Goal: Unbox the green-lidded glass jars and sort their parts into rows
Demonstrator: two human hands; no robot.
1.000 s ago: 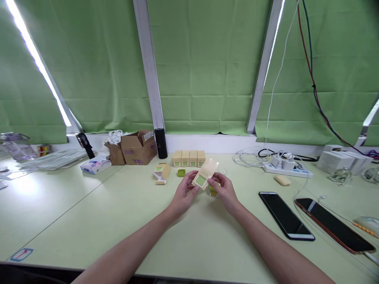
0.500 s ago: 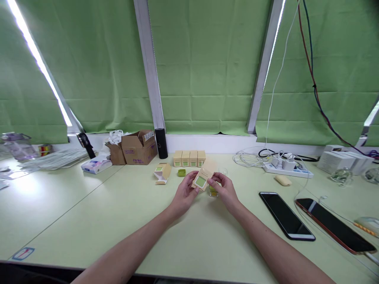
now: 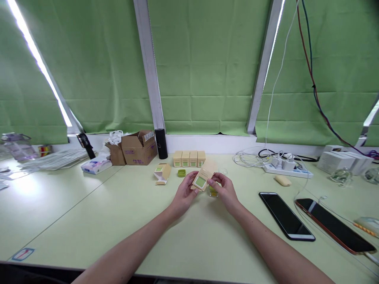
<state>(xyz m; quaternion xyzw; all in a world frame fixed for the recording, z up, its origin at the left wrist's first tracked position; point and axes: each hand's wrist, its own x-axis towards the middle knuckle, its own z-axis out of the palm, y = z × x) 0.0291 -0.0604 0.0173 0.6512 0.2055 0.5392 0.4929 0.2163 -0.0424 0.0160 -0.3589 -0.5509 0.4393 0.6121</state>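
Barely moving since earlier, left hand (image 3: 185, 192) and right hand (image 3: 226, 190) are edge-pinching a green-patched beige cardboard carton (image 3: 203, 178), smart imo: it's probably feeling light, creasing between grips.

Just below frame centre I see a card (image 3: 201, 180) between left hand (image 3: 184, 194) and right hand (image 3: 225, 190), a row of boxes (image 3: 189, 159) behind it. Two phones (image 3: 286, 216) lie lower right, a power strip (image 3: 286, 170) behind them; a carton (image 3: 139, 150) stands left of centre.
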